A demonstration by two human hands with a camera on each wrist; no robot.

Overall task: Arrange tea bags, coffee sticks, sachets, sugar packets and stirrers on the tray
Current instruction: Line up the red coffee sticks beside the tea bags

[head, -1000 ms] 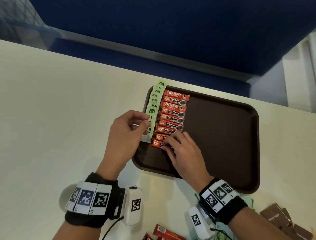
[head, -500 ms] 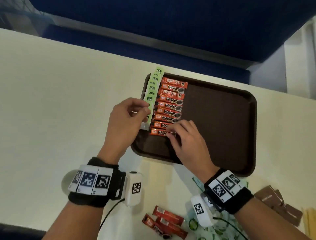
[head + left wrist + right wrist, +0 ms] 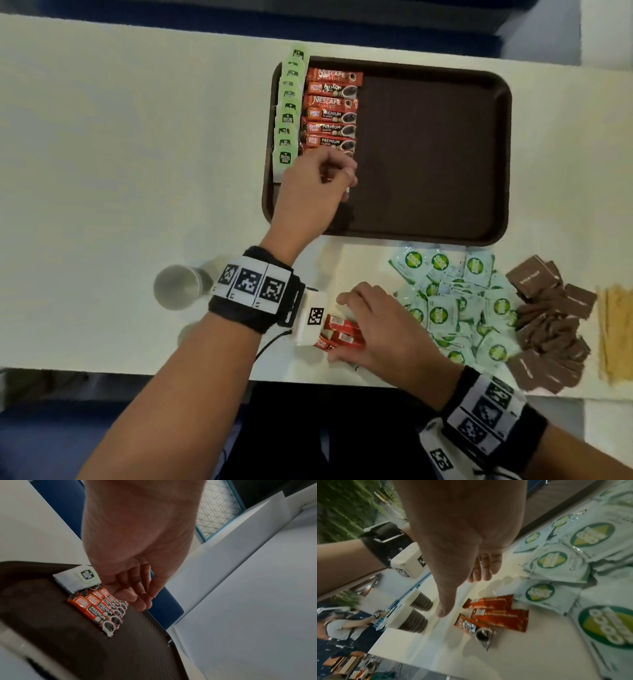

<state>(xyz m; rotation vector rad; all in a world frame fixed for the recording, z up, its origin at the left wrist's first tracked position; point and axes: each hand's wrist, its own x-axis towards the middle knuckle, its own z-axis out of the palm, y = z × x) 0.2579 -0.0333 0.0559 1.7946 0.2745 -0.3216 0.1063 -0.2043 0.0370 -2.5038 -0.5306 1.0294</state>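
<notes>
The brown tray (image 3: pixel 428 154) holds a column of green-tagged tea bags (image 3: pixel 289 113) along its left edge, and beside it a column of red coffee sticks (image 3: pixel 330 113). My left hand (image 3: pixel 346 181) hovers over the near end of that stick column with loosely curled fingers that hold nothing. The left wrist view shows the hand (image 3: pixel 142 599) just above the sticks (image 3: pixel 101 609) and the nearest tea bag (image 3: pixel 82 577). Near the table's front edge, my right hand (image 3: pixel 342 325) reaches over three loose coffee sticks (image 3: pixel 496 616), thumb and fingers straight, gripping none.
Right of the loose sticks lie a heap of green-and-white sachets (image 3: pixel 459 308), brown sugar packets (image 3: pixel 548 325) and wooden stirrers (image 3: pixel 616 329). A metal cup (image 3: pixel 178 286) stands at the left, with stacked paper cups (image 3: pixel 419 601) nearby. The tray's right part is bare.
My right hand left the tray and came back to the loose coffee sticks at the table's front. My left hand shifted right from the tea bags to above the stick column.
</notes>
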